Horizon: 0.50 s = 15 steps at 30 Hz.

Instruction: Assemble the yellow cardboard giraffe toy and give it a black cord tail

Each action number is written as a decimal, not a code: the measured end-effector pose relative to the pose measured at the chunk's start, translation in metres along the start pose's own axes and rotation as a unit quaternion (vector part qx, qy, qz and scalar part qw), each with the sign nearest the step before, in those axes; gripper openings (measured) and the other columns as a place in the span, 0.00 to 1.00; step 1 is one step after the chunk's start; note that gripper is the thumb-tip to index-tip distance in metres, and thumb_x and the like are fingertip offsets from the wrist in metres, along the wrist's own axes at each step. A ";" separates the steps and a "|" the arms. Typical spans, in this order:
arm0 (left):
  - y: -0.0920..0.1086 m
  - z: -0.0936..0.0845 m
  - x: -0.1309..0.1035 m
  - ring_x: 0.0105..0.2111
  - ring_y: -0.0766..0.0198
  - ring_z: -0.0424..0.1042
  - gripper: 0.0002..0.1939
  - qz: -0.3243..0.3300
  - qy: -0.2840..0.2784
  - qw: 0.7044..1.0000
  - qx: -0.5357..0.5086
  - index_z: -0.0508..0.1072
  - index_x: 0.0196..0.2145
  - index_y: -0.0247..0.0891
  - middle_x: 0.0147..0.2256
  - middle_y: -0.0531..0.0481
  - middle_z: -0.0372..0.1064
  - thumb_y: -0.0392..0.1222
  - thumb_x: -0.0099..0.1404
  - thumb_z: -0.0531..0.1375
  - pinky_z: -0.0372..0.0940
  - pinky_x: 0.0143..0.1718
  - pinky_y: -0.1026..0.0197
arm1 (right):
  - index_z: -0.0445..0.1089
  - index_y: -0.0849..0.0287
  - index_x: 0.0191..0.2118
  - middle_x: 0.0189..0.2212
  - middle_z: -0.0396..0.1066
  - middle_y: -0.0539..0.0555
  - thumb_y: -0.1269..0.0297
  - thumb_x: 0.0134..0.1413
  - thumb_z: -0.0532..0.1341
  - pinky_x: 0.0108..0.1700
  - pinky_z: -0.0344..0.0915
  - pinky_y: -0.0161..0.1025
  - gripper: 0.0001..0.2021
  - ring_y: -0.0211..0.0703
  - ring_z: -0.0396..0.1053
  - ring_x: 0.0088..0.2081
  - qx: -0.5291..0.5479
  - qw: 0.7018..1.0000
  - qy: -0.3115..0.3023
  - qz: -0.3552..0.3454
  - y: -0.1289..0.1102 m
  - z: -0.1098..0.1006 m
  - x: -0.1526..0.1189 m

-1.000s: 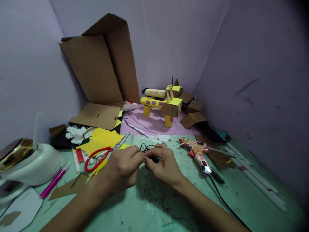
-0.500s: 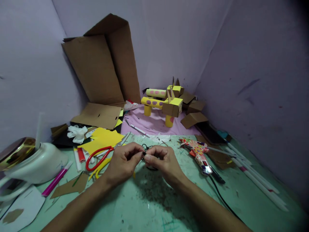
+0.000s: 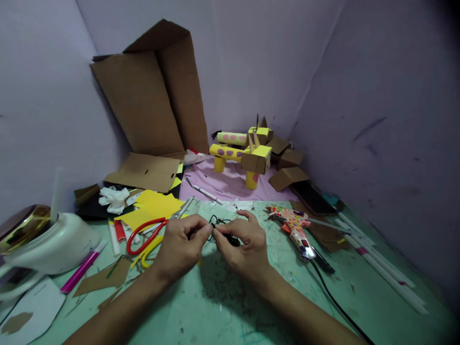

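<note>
Thin black string (image 3: 233, 239) lies in a loose tangle between my hands, over the middle of the green table. My left hand (image 3: 185, 247) pinches one part of it between thumb and index finger. Almost touching those fingertips, my right hand (image 3: 246, 244) pinches the string too, its other fingers partly raised. The exact bit held is small and mostly hidden by the fingertips. Red-handled scissors (image 3: 146, 235) lie just left of my left hand, beside yellow paper (image 3: 154, 207).
Right of my hands lies a patterned glue gun (image 3: 296, 230) with a black cord. White sticks (image 3: 388, 268) are at the far right. A white teapot-like pot (image 3: 68, 242) stands left. Yellow cardboard animals (image 3: 257, 160) stand on pink cloth (image 3: 201, 179) behind. Cardboard (image 3: 140, 100) leans at the wall.
My right hand has shifted slightly, its fingers lifting and spreading away from the pinch. More of the black string tangle shows between my hands.
</note>
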<state>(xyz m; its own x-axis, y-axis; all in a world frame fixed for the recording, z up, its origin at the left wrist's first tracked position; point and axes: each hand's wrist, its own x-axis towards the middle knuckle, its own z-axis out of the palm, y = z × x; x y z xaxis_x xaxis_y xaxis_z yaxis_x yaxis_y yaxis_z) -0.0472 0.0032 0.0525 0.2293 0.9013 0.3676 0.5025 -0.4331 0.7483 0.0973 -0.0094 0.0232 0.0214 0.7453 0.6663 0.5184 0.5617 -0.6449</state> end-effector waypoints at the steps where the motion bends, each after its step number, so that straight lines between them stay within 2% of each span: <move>1: 0.000 0.000 0.000 0.18 0.70 0.59 0.12 -0.007 -0.004 1.000 0.000 0.70 0.19 0.35 0.15 0.55 0.62 0.40 0.57 0.56 0.55 0.18 0.68 | 0.72 0.54 0.24 0.19 0.75 0.48 0.69 0.48 0.61 0.50 0.57 0.50 0.06 0.38 0.70 0.20 -0.011 1.000 -0.003 -0.019 0.000 -0.001 0.000; 4: -0.001 -0.001 0.000 0.19 0.69 0.60 0.12 -0.020 -0.012 1.000 -0.008 0.70 0.20 0.35 0.16 0.54 0.62 0.42 0.58 0.55 0.55 0.19 0.68 | 0.73 0.54 0.27 0.21 0.76 0.49 0.69 0.49 0.61 0.51 0.57 0.49 0.05 0.38 0.71 0.22 -0.013 0.998 -0.027 -0.048 0.000 -0.003 0.001; 6: -0.001 -0.001 -0.001 0.19 0.68 0.61 0.13 -0.020 -0.016 1.000 -0.008 0.70 0.20 0.34 0.17 0.53 0.63 0.42 0.58 0.55 0.55 0.20 0.67 | 0.74 0.54 0.28 0.22 0.77 0.49 0.69 0.49 0.61 0.51 0.57 0.49 0.05 0.39 0.72 0.23 0.011 0.999 -0.040 -0.033 0.000 -0.004 0.002; 10: -0.001 0.000 -0.002 0.19 0.68 0.60 0.13 -0.006 -0.016 1.000 0.008 0.70 0.21 0.34 0.17 0.53 0.62 0.41 0.59 0.54 0.54 0.20 0.67 | 0.74 0.54 0.25 0.22 0.77 0.49 0.68 0.47 0.62 0.53 0.57 0.51 0.05 0.40 0.73 0.24 0.081 0.994 -0.042 0.054 0.000 -0.003 0.004; 15: 0.000 0.000 -0.002 0.19 0.68 0.61 0.13 0.009 -0.014 1.000 0.022 0.70 0.21 0.34 0.17 0.53 0.62 0.41 0.60 0.54 0.54 0.20 0.67 | 0.75 0.55 0.22 0.19 0.75 0.48 0.65 0.43 0.63 0.55 0.56 0.56 0.05 0.40 0.70 0.22 0.152 0.970 -0.067 0.178 -0.001 -0.002 0.008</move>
<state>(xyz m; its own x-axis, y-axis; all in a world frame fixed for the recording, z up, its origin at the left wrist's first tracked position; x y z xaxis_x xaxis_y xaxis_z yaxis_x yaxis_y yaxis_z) -0.0472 0.0012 0.0514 0.2616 0.8937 0.3645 0.5345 -0.4486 0.7163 0.0988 -0.0049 0.0295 0.0312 0.9401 0.3395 0.2216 0.3247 -0.9195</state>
